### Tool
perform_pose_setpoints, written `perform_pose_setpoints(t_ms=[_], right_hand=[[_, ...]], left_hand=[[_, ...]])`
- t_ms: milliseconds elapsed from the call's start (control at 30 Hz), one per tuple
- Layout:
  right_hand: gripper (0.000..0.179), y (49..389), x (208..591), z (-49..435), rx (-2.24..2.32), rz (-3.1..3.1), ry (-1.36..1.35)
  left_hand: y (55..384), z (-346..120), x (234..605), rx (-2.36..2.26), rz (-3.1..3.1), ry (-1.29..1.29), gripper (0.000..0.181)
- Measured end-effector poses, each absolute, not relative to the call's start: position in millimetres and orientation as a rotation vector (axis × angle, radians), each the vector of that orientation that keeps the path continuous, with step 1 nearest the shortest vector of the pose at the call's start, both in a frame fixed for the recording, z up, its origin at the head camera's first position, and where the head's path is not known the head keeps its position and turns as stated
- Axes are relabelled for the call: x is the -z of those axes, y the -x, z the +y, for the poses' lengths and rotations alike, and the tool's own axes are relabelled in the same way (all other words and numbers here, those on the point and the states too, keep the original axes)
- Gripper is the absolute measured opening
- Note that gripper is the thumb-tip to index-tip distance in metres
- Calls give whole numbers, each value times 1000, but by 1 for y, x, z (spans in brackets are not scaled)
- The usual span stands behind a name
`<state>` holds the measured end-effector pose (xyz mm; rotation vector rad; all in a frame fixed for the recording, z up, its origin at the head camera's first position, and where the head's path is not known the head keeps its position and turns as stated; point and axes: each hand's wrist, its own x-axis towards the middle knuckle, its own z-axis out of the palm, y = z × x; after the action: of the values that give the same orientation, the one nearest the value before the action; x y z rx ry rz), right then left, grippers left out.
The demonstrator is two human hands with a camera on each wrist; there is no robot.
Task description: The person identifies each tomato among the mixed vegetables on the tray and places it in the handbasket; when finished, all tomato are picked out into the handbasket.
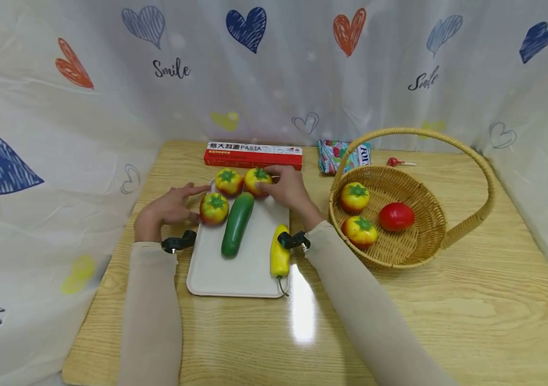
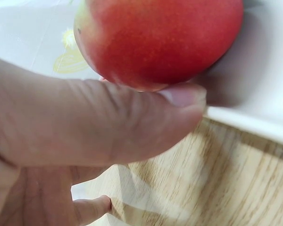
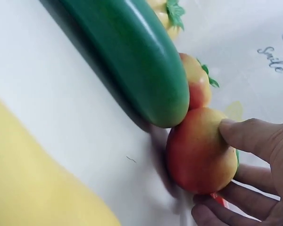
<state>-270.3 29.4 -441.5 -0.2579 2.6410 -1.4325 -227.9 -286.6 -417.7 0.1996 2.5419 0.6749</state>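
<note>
At the far edge of the tray [image 1: 235, 279], the right hand [image 1: 289, 187] pinches one red-yellow tomato [image 1: 253, 183]; the left hand [image 1: 170, 206], opened, touches by thumb a second tomato [image 1: 214, 209] near the far left corner

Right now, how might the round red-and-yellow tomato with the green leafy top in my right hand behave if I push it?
The red-and-yellow tomato would probably roll, given its rounded sides. It seems firm: your right hand leaves no visible dent in it. Its smooth skin may feel slightly slippery.
</note>
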Motion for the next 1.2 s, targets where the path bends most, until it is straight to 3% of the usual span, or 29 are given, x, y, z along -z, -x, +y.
perform_pose_setpoints(t_ms=[233, 433, 867, 1033, 1200], right_hand=[[52, 257, 433, 35, 1435, 2676, 250], [55, 219, 405, 59, 1566, 2628, 348], [57, 123, 366, 211, 1489, 2721, 592], [62, 103, 364, 263, 1283, 2903, 582], [56, 94, 367, 291, 957, 2997, 491]], left_hand=[[227, -287, 417, -663, 2544, -224, 88], [229, -287, 419, -661, 2543, -208, 87], [230, -286, 417, -655, 2542, -219, 88], [230, -288, 418, -676, 2534, -215, 89], [231, -288, 421, -669, 2538, -234, 89]])
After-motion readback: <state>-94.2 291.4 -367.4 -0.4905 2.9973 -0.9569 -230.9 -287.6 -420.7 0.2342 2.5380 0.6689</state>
